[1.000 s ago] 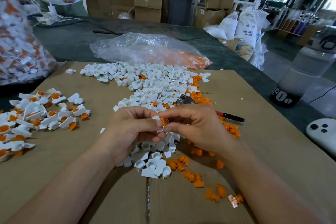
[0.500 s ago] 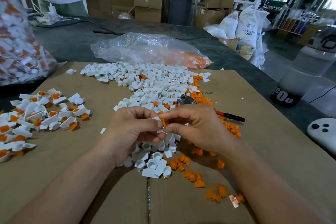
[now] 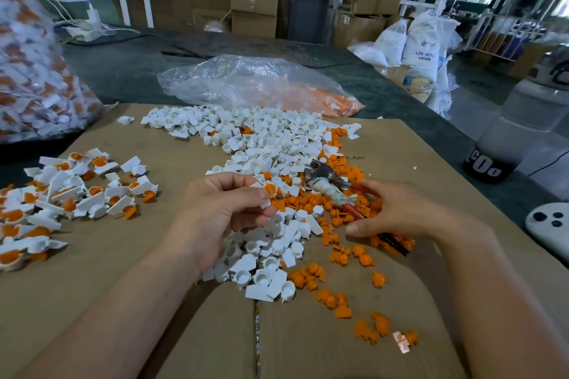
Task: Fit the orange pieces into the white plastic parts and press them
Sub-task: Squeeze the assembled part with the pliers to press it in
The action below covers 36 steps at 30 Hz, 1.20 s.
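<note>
My left hand (image 3: 221, 212) pinches a white plastic part (image 3: 265, 195) with an orange piece seated in it, held above the heap of loose white parts (image 3: 261, 144). My right hand (image 3: 397, 212) lies over the scattered orange pieces (image 3: 338, 203) and curls round the red handles of the pliers (image 3: 331, 186), whose metal jaws point up and left. A pile of fitted white-and-orange parts (image 3: 70, 191) lies at the left on the cardboard sheet (image 3: 138, 255).
A clear bag of orange pieces (image 3: 261, 83) lies behind the heap. A large bag of fitted parts (image 3: 34, 71) stands at the far left. A plastic jug (image 3: 517, 132) and a white device (image 3: 551, 221) sit to the right. A person in white stands at the back left.
My hands have come apart. The right hand let go of the orange piece and moved right onto the pliers' handles. The left hand keeps the white part, the orange piece now in it.
</note>
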Tool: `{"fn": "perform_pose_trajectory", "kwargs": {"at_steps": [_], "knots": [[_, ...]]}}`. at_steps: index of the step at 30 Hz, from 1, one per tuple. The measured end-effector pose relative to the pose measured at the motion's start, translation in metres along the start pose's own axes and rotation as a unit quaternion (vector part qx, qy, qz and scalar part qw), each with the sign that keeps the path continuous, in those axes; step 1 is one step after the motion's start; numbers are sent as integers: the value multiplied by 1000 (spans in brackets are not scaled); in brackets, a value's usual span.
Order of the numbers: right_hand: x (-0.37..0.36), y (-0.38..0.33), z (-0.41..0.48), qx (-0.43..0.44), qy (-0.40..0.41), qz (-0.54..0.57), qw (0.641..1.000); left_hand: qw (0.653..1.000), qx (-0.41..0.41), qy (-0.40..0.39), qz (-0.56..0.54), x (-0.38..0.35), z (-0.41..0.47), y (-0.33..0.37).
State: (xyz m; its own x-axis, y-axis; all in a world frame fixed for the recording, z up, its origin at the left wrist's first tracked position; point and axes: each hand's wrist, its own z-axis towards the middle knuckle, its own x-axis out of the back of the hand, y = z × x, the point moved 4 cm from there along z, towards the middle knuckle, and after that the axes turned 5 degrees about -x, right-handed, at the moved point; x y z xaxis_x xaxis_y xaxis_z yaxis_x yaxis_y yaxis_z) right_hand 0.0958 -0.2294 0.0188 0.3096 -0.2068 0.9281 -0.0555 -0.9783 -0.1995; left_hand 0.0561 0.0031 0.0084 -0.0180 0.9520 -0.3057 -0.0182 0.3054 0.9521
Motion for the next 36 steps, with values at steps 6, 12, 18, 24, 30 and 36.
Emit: {"fn": "perform_pose_trajectory", "kwargs": {"at_steps": [6,12,18,24,30,36], "knots": [[1,-1,3,-16,40,3,999,1000,-5,3,-13,0,1,-1],[13,-7,-3,-7,155,43,987,999,-25,3,-29,0,2,0],[16,-28,-15,119,240,67,961,997,-50,16,-52,2,3,0],[3,-49,-22,193,203,77,957,994,-91,38,-45,4,5,0],[-4,-53,-21,211,181,57,959,991,-114,54,-44,8,8,0],[-4,-53,-21,225,167,65,958,991,-116,53,-47,8,8,0]]}}
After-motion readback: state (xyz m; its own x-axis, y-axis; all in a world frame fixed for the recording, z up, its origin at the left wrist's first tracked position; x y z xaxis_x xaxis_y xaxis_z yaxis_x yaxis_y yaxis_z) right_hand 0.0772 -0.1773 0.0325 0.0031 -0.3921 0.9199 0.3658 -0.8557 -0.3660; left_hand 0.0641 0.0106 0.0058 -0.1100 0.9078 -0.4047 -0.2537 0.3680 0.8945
